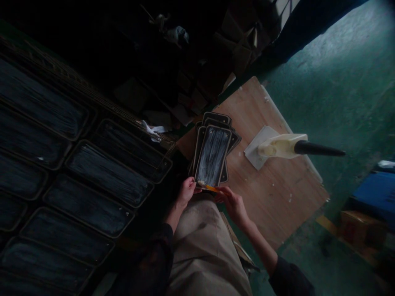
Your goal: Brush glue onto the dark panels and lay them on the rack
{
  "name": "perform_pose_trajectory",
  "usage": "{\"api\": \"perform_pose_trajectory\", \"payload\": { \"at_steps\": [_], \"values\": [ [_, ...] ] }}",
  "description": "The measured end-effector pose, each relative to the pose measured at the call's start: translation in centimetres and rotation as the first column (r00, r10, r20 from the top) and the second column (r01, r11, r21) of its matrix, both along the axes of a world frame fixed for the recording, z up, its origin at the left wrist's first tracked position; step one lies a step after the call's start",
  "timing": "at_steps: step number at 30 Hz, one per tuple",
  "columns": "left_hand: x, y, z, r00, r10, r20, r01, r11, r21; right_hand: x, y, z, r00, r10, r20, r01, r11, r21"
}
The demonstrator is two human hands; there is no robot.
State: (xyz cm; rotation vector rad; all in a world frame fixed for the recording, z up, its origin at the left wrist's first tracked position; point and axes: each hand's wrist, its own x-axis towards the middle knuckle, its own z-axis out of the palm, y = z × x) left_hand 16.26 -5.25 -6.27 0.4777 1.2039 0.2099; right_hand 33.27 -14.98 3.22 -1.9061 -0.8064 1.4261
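Observation:
My left hand [187,190] grips the lower left corner of a dark rectangular plate [212,154] with rounded corners, a pale rim and whitish streaks. Several similar plates [217,118] lie fanned beneath and behind it at the table's left edge. In my right hand [232,202], closed fingers hold a small brush [212,188] with an orange-yellow handle. Its pale tip touches the plate's lower left end, close to my left fingers. To the right, a cream bottle [285,146] with a long black nozzle stands or lies on a pale square sheet [257,161]; I cannot tell which.
On the left, rows of similar streaked plates [109,170] cover a surface. A wooden board tabletop [277,201] spreads before me over a green floor [345,78]. At right are a cardboard box [359,230] and a blue container [376,195]. Dim clutter fills the far side.

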Motion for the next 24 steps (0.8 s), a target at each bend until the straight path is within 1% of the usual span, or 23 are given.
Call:
{"api": "perform_pose_trajectory", "payload": {
  "at_steps": [2,4,6,9,12,15,17,19,20,22,24],
  "values": [
    [0.0,0.0,0.0,1.000,-0.006,-0.006,0.006,1.000,0.006,-0.2,0.0,-0.6,0.991,-0.109,-0.076,0.107,0.994,-0.034],
    [0.0,0.0,0.1,1.000,-0.005,-0.013,0.005,1.000,0.000,0.3,0.0,-1.1,0.972,-0.217,-0.090,0.212,0.976,-0.058],
    [0.1,0.0,0.5,1.000,0.004,-0.007,-0.004,1.000,-0.009,1.2,-0.1,-1.1,0.941,-0.336,-0.032,0.335,0.942,-0.033],
    [0.2,0.2,1.8,0.999,0.017,0.052,-0.015,0.999,-0.038,2.9,-0.4,0.1,0.872,-0.484,0.074,0.480,0.875,0.071],
    [0.5,0.4,4.1,0.985,0.038,0.168,-0.018,0.993,-0.120,3.9,-1.2,2.0,0.812,-0.558,0.171,0.530,0.827,0.185],
    [1.4,0.6,7.0,0.951,0.084,0.297,-0.023,0.979,-0.203,4.3,-2.0,3.6,0.740,-0.627,0.244,0.560,0.775,0.293],
    [2.2,0.8,9.0,0.926,0.114,0.360,-0.033,0.974,-0.223,4.4,-2.4,4.5,0.690,-0.675,0.263,0.583,0.733,0.352],
    [3.1,1.4,10.9,0.902,0.133,0.412,-0.050,0.977,-0.206,4.6,-2.7,5.3,0.653,-0.705,0.275,0.601,0.704,0.378],
    [3.4,1.8,11.8,0.887,0.133,0.442,-0.056,0.982,-0.182,4.7,-2.9,5.5,0.645,-0.710,0.281,0.608,0.700,0.374],
    [3.7,2.8,13.6,0.860,0.109,0.499,-0.064,0.992,-0.106,4.8,-3.1,5.8,0.654,-0.702,0.283,0.612,0.710,0.348],
    [3.4,3.9,15.4,0.846,0.075,0.527,-0.082,0.997,-0.010,4.6,-3.1,5.9,0.669,-0.686,0.287,0.606,0.726,0.324]
  ]
}}
